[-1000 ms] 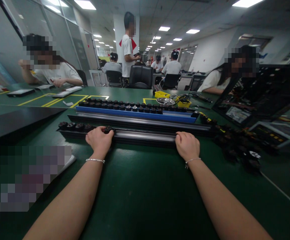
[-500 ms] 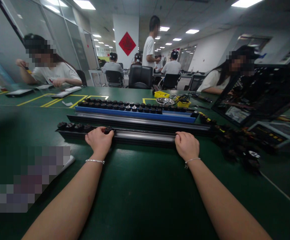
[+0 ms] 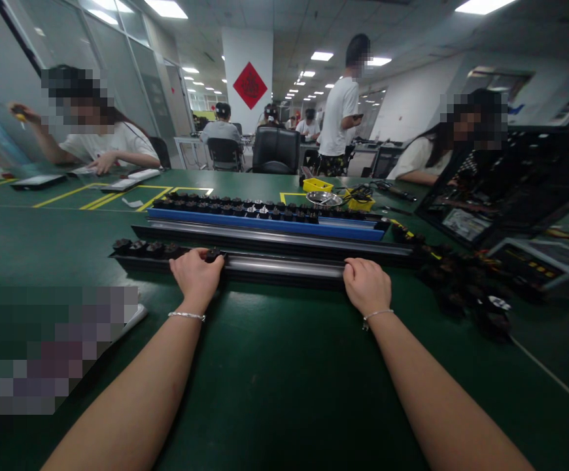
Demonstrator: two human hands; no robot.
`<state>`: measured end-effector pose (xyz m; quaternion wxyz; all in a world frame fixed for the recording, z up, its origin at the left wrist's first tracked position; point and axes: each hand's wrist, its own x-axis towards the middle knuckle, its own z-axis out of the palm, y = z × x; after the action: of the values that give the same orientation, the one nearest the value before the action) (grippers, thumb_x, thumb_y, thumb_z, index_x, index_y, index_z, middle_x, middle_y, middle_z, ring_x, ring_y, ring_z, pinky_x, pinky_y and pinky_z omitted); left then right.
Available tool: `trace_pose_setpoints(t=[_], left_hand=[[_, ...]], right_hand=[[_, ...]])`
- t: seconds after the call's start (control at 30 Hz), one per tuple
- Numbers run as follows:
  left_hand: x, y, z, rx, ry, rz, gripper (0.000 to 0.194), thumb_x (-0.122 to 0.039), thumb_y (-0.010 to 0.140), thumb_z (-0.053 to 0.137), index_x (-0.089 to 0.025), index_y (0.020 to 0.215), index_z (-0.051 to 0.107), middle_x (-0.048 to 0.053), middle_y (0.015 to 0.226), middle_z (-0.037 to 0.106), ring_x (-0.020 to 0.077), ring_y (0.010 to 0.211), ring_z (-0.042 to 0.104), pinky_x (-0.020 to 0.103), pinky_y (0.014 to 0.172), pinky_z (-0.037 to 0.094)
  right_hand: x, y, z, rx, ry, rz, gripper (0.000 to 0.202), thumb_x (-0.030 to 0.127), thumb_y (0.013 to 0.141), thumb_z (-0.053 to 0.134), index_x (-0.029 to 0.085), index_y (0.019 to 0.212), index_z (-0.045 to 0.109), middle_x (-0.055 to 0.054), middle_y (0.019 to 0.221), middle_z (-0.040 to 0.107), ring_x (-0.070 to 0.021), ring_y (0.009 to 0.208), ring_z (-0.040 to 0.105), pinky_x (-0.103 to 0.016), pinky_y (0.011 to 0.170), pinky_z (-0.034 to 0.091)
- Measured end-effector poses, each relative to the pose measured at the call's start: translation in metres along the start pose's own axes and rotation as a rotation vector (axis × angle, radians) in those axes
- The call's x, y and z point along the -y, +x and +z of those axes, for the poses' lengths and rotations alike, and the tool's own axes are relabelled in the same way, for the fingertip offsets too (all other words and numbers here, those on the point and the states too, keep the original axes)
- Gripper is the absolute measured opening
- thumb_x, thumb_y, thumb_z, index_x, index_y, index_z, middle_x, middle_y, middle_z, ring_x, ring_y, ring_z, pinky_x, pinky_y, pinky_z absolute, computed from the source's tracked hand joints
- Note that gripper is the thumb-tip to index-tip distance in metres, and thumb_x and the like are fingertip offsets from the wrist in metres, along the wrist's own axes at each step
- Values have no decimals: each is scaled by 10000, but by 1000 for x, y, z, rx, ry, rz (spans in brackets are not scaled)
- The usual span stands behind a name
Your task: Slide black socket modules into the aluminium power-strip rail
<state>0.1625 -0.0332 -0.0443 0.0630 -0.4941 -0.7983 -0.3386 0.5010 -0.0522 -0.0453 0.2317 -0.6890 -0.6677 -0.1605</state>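
A long black rail (image 3: pixel 284 267) with a shiny metal channel lies across the green table in front of me. Several black parts (image 3: pixel 154 247) sit in its left end. My left hand (image 3: pixel 197 275) is closed around the rail left of its middle, with thumb and fingers at a small black part (image 3: pixel 212 254) in the channel. My right hand (image 3: pixel 369 285) is closed on the rail's right end, fingertips on its top edge. Behind lie a second black rail (image 3: pixel 275 239) and a blue rail (image 3: pixel 265 223) bearing many black parts.
On the right are a pile of black parts (image 3: pixel 465 288), a metal box (image 3: pixel 544 265) and a dark open case (image 3: pixel 515 176). Yellow trays (image 3: pixel 317 186) and a metal dish (image 3: pixel 324 198) stand behind the rails. People sit at left and right; a white object (image 3: pixel 135 318) lies front left.
A standing person in the background has moved right. The seated person at left has shifted a raised hand outward. My left hand has moved very slightly right along the rail.
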Motion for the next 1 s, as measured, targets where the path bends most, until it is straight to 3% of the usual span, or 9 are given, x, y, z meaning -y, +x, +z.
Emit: trace_pose_setpoints(t=[0.3, 1.0], left_hand=[[-1, 0, -1, -8, 4, 23, 330, -434, 672, 570, -174, 859, 651, 82, 874, 680, 267, 896, 580, 406, 947, 307], [-4, -2, 1, 37, -36, 37, 330, -464, 669, 567, -200, 855, 634, 62, 911, 674, 272, 958, 571, 453, 1011, 238]], right_hand=[[0, 1, 0, 7, 1, 3, 339, 282, 864, 362, 209, 1031, 648, -56, 1072, 645, -205, 1007, 523, -322, 826, 374], [-2, 1, 2, -20, -3, -14, 333, 276, 858, 374, 200, 1017, 657, -56, 1055, 654, -202, 976, 534, -316, 802, 381]])
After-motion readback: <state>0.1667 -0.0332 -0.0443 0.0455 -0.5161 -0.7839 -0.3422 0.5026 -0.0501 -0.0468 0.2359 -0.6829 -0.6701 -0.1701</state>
